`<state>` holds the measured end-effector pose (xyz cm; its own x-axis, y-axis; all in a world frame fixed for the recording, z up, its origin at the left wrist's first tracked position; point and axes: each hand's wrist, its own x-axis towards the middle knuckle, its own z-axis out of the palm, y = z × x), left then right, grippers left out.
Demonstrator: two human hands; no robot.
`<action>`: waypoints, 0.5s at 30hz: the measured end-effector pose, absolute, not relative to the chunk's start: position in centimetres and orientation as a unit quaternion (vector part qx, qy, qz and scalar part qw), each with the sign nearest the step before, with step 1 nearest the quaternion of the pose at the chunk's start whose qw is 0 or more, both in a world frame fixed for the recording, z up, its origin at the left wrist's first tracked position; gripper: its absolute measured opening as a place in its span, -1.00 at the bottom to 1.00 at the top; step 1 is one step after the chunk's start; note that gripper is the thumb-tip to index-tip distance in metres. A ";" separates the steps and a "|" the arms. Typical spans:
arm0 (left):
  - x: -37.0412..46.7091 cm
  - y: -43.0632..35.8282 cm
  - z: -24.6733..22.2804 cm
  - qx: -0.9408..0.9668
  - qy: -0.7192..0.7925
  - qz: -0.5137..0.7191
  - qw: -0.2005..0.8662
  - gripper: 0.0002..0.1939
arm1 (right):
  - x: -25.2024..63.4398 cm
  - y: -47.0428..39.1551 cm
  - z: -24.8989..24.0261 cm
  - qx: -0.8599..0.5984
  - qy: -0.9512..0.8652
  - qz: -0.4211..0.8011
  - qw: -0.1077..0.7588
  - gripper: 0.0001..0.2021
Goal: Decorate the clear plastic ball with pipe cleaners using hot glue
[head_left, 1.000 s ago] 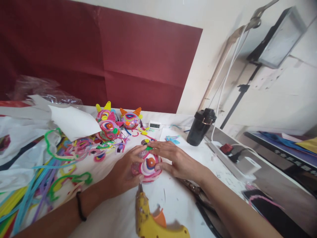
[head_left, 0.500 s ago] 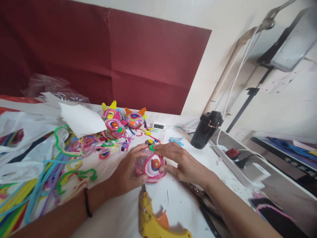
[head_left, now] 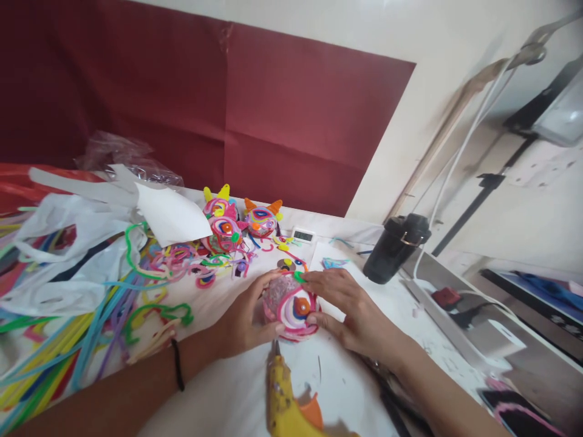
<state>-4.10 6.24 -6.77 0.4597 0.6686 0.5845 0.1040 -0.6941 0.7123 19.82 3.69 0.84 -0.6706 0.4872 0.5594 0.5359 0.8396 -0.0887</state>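
Between my hands is a round craft ball (head_left: 286, 298) covered in pink, white and blue pipe-cleaner shapes, with an orange eye-like piece facing me. My left hand (head_left: 248, 312) is curved around its left side, thumb along the lower edge. My right hand (head_left: 346, 300) grips the right side, its fingertips by a small green piece (head_left: 299, 276) at the top and its thumb beside the orange eye. Just below the ball lies a yellow hot glue gun (head_left: 283, 394), nozzle pointing up towards my left thumb.
Similar decorated balls (head_left: 262, 223) with ears stand behind, near a small digital clock (head_left: 303, 235). Many pipe cleaners (head_left: 59, 370) and white plastic bags (head_left: 86, 243) crowd the left. A black bottle (head_left: 395, 249) and a power strip (head_left: 460, 328) are on the right.
The whole view has shifted, so everything appears further right. Both hands keep their hold on the ball, which looks turned very slightly, if at all.
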 end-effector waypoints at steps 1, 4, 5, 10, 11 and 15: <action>-4.1 6.3 -6.8 0.799 0.240 0.456 0.309 -0.23 | 19.8 3.5 0.7 -0.282 -0.912 -0.047 0.294 -0.61; -4.2 6.2 -6.7 0.799 0.228 0.449 0.329 -0.21 | 19.8 3.1 0.2 -0.280 -0.906 -0.066 0.309 -0.63; -4.3 6.2 -6.7 0.796 0.222 0.450 0.337 -0.20 | 19.8 2.9 0.0 -0.279 -0.904 -0.074 0.315 -0.63; -4.6 6.1 -6.5 0.788 0.204 0.440 0.378 -0.26 | 19.5 2.0 -0.8 -0.297 -0.892 -0.104 0.325 -0.64; -4.7 6.2 -6.5 0.790 0.204 0.436 0.380 -0.29 | 19.4 1.9 -0.9 -0.302 -0.888 -0.109 0.328 -0.64; -4.9 6.7 -6.5 0.805 0.191 0.429 0.363 -0.33 | 19.0 1.4 -1.2 -0.316 -0.879 -0.123 0.337 -0.65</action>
<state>-4.93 6.73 -6.46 0.5585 0.6195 0.5517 -0.0041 -0.6630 0.7486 19.02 1.39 -1.23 -0.5741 0.4722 0.6689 0.6373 0.7706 0.0030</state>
